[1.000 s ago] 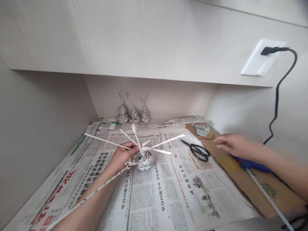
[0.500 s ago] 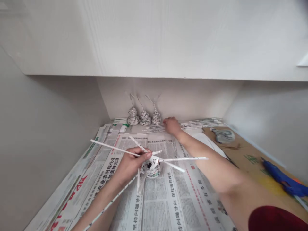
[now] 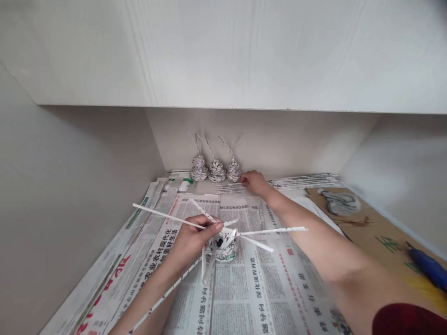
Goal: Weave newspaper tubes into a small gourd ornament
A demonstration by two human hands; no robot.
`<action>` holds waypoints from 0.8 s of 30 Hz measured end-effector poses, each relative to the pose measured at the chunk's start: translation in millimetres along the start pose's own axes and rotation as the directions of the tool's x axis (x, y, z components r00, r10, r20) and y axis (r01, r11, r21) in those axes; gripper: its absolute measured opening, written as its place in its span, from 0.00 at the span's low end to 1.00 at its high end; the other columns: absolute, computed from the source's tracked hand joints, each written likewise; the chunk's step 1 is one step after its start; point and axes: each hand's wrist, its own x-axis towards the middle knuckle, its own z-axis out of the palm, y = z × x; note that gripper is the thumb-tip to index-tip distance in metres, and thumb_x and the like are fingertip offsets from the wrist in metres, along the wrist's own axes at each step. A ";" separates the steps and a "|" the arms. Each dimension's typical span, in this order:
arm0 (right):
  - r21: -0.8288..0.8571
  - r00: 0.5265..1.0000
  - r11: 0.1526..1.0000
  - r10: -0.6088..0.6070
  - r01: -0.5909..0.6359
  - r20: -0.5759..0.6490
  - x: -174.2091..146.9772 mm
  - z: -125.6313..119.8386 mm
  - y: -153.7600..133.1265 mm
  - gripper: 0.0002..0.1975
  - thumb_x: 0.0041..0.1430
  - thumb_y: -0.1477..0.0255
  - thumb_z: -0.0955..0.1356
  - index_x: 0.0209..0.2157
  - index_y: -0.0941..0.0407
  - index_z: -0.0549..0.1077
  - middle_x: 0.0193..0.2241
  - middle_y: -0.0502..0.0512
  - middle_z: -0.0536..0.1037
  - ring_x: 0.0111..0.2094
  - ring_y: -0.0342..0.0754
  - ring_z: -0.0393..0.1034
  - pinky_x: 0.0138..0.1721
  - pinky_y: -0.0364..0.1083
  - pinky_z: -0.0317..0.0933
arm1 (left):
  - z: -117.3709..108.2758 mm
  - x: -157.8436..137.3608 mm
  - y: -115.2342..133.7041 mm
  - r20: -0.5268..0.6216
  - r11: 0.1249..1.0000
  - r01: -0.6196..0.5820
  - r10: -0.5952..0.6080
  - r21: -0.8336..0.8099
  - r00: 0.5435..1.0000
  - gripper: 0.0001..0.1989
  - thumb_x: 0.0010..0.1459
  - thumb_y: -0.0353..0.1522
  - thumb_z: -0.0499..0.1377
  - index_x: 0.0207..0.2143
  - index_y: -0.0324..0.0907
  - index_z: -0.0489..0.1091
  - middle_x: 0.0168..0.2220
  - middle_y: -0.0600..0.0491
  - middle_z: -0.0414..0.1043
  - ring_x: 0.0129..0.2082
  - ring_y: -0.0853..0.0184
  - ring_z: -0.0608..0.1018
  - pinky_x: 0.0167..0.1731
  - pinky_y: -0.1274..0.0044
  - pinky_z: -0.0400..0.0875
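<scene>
My left hand (image 3: 199, 234) grips a small round piece woven from rolled newspaper (image 3: 227, 253), thumb on top and fingers at its far left side. A dark hole shows in its middle. Paper sticks fan out from it: a long white one (image 3: 153, 211) to the left, another (image 3: 275, 231) to the right, and one running toward me over my left forearm. Far back, my right hand (image 3: 256, 182) is at the left part of a row of rolled paper sticks (image 3: 303, 181). Its fingers are curled together; whatever they pinch is hidden.
Three woven gourd-shaped pieces (image 3: 217, 171) with stick stems stand against the back wall. Newspaper (image 3: 240, 298) covers the table. At the right, cardboard (image 3: 370, 242) bears a clear plastic bag (image 3: 340, 203) and a blue glue gun (image 3: 428, 265). A white cabinet panel (image 3: 223, 56) overhangs the back.
The view has shifted slightly, so most things appear a little further right. My right hand stays at the paper sticks, its fingers curled more. My left hand keeps its grip on the woven piece.
</scene>
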 end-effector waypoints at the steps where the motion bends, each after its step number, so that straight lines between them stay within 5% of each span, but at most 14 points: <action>1: 0.008 0.999 1.000 -0.025 0.025 -0.034 -2.7 -1.3 -1.0 0.05 0.54 0.75 0.67 0.31 0.55 0.76 0.34 0.56 0.78 0.40 0.53 0.67 0.41 0.47 0.54 | -0.5 0.4 0.4 -0.005 1.000 -0.006 0.006 0.000 1.000 0.12 0.48 0.38 0.65 0.29 0.38 0.76 0.25 0.52 0.75 0.23 0.71 0.71 0.25 0.80 0.63; 8: 0.089 0.943 0.978 -0.157 0.191 -0.293 -29.9 -36.5 -32.8 0.11 0.64 0.74 0.61 0.41 0.57 0.73 0.38 0.57 0.77 0.41 0.50 0.68 0.46 0.48 0.55 | -2.9 0.0 7.7 -0.051 1.000 -0.010 0.011 0.008 0.999 0.11 0.47 0.37 0.65 0.29 0.37 0.77 0.20 0.54 0.72 0.18 0.74 0.66 0.19 0.81 0.57; 11: 0.167 0.834 0.899 -0.288 0.405 -0.471 -51.1 -68.2 -59.6 0.11 0.64 0.71 0.62 0.42 0.56 0.75 0.34 0.57 0.77 0.36 0.48 0.68 0.41 0.47 0.58 | -7.6 0.7 6.8 -0.063 1.000 -0.020 0.020 -0.006 0.998 0.12 0.46 0.38 0.66 0.29 0.38 0.77 0.19 0.55 0.71 0.17 0.74 0.66 0.19 0.80 0.56; 14: 0.103 0.758 0.841 -0.417 0.531 -0.501 -77.3 -98.9 -82.6 0.10 0.62 0.68 0.65 0.38 0.55 0.77 0.31 0.55 0.76 0.34 0.48 0.67 0.40 0.47 0.59 | -14.0 2.4 5.4 -0.061 0.999 -0.012 0.009 -0.038 0.998 0.14 0.44 0.39 0.67 0.30 0.37 0.77 0.20 0.54 0.71 0.18 0.73 0.66 0.19 0.80 0.56; 18: -0.022 0.740 0.845 -0.481 0.535 -0.471 -110.9 -121.6 -95.7 0.08 0.61 0.68 0.67 0.37 0.50 0.79 0.31 0.53 0.76 0.33 0.47 0.66 0.37 0.48 0.55 | -21.1 2.4 9.6 -0.055 0.987 -0.010 0.002 -0.162 0.998 0.16 0.42 0.38 0.68 0.32 0.37 0.77 0.24 0.52 0.74 0.21 0.71 0.70 0.21 0.79 0.58; 24: -0.068 0.751 0.876 -0.448 0.478 -0.485 -136.4 -124.5 -92.8 0.10 0.61 0.74 0.66 0.38 0.49 0.79 0.31 0.52 0.76 0.30 0.46 0.62 0.32 0.48 0.49 | -24.5 -0.9 15.3 -0.023 0.985 0.011 -0.015 -0.174 1.000 0.12 0.42 0.38 0.68 0.28 0.40 0.78 0.20 0.54 0.73 0.15 0.74 0.64 0.18 0.78 0.53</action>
